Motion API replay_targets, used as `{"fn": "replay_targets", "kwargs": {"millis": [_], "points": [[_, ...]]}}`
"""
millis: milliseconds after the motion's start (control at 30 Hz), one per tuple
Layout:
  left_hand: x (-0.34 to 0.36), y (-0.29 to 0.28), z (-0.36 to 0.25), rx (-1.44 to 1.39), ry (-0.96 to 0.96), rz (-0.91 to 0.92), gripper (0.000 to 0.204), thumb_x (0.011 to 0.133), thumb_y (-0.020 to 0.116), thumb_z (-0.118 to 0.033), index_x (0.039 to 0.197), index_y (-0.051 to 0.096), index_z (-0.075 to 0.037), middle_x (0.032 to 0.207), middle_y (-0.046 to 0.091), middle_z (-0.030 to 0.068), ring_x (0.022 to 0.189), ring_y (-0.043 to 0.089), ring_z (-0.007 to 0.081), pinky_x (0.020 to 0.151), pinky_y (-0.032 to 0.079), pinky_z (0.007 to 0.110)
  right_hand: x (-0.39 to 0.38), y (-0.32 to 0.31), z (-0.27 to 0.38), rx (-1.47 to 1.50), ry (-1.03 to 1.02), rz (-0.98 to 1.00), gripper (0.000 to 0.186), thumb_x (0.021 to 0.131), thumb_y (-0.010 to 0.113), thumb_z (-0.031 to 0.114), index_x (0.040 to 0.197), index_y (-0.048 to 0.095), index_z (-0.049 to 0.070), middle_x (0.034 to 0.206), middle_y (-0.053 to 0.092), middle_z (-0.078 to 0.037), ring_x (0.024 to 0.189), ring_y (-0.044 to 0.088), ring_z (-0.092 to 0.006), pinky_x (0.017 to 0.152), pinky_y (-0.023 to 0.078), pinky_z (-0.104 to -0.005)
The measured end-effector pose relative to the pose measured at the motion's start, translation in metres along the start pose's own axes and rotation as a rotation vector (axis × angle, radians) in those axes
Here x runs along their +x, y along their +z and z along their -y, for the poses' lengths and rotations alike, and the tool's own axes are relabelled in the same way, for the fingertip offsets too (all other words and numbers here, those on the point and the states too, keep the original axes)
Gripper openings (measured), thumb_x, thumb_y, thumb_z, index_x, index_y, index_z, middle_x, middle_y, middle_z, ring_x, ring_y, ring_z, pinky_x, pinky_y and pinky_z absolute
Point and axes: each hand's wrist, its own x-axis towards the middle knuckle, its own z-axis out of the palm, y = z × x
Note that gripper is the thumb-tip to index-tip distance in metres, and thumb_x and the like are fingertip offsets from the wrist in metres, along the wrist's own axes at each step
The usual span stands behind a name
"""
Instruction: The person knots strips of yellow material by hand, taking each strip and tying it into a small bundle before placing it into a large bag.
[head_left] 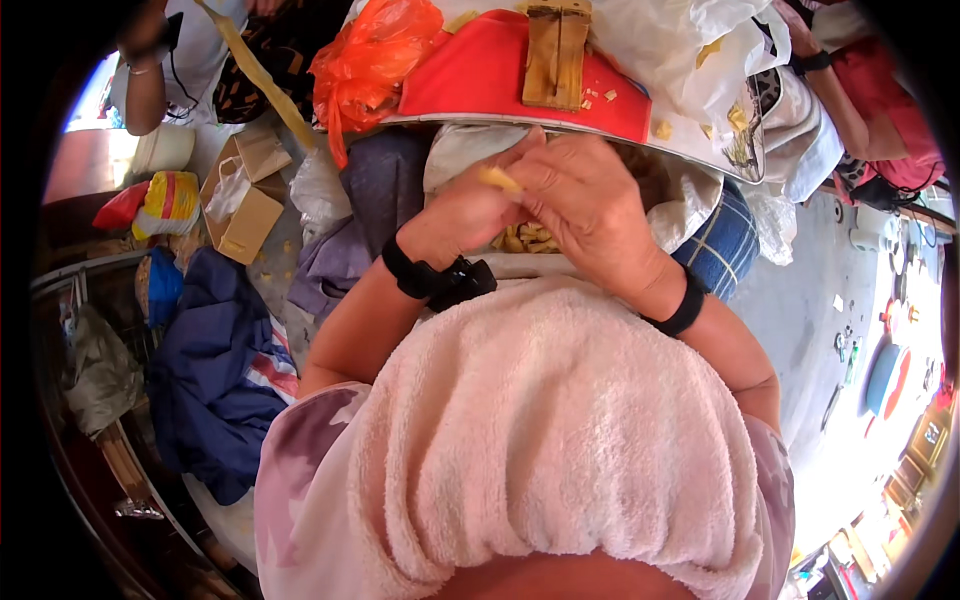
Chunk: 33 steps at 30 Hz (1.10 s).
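Note:
My left hand (470, 210) and my right hand (590, 205) meet at the centre of the view, below the table's edge. A short pale yellow piece (498, 180) is pinched in my right hand's fingers, against my left hand. The left fingers are closed and partly hidden behind the right hand, so what they grip is unclear. Just under both hands, a heap of similar yellowish pieces (530, 238) lies among pale cloth. A pink towel (550, 410) covers my front.
Ahead, a table (710, 155) bears a red sheet (460, 85), a wooden block (555, 55), an orange-red bag (365, 65) and white plastic (670, 45). Co-workers' arms show at upper left (145, 90) and upper right (840, 110). A cardboard box (255, 215) and navy cloth (205, 360) lie left.

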Motion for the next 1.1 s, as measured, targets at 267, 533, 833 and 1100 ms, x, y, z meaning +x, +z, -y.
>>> {"fn": "replay_targets", "kwargs": {"millis": [267, 533, 833, 1100], "points": [[-0.001, 0.020, -0.019, -0.283, 0.030, 0.016, 0.023, 0.093, 0.049, -0.020, 0.104, 0.056, 0.000, 0.096, 0.058, 0.0027, 0.084, 0.055, 0.0089, 0.072, 0.044, 0.021, -0.011, 0.010, 0.008, 0.316, 0.285, -0.006, 0.017, 0.081, 0.062, 0.007, 0.097, 0.059, 0.001, 0.083, 0.060, -0.012, 0.077, 0.057, -0.0285, 0.069, 0.047, -0.0340], [0.010, 0.016, -0.017, -0.008, -0.051, -0.052, 0.017, 0.089, 0.048, -0.013, 0.099, 0.059, -0.004, 0.089, 0.056, -0.0009, 0.076, 0.053, 0.0093, 0.064, 0.043, 0.026, -0.001, 0.003, -0.005, 0.451, 0.591, -0.138, 0.018, 0.095, 0.045, 0.014, 0.092, 0.055, 0.000, 0.075, 0.059, -0.010, 0.066, 0.058, -0.0157, 0.058, 0.046, -0.0281], [0.004, 0.035, -0.043, 1.213, 1.120, -0.515, 0.021, 0.076, 0.054, 0.005, 0.094, 0.061, -0.004, 0.091, 0.056, 0.0074, 0.072, 0.055, 0.0215, 0.066, 0.046, 0.033, 0.026, -0.005, 0.000, 1.262, 1.026, -0.288, 0.012, 0.092, 0.046, 0.010, 0.086, 0.054, 0.003, 0.075, 0.057, -0.005, 0.057, 0.054, -0.0130, 0.051, 0.043, -0.0237], [-0.015, 0.052, -0.099, 1.185, 1.508, -0.393, 0.029, 0.072, 0.054, 0.008, 0.099, 0.060, -0.002, 0.096, 0.061, 0.0125, 0.082, 0.059, 0.0245, 0.071, 0.048, 0.033, 0.062, -0.043, 0.049, 1.516, 0.808, -0.018, 0.020, 0.093, 0.046, 0.016, 0.106, 0.050, 0.001, 0.086, 0.056, -0.006, 0.059, 0.051, -0.0130, 0.050, 0.039, -0.0204]]}}
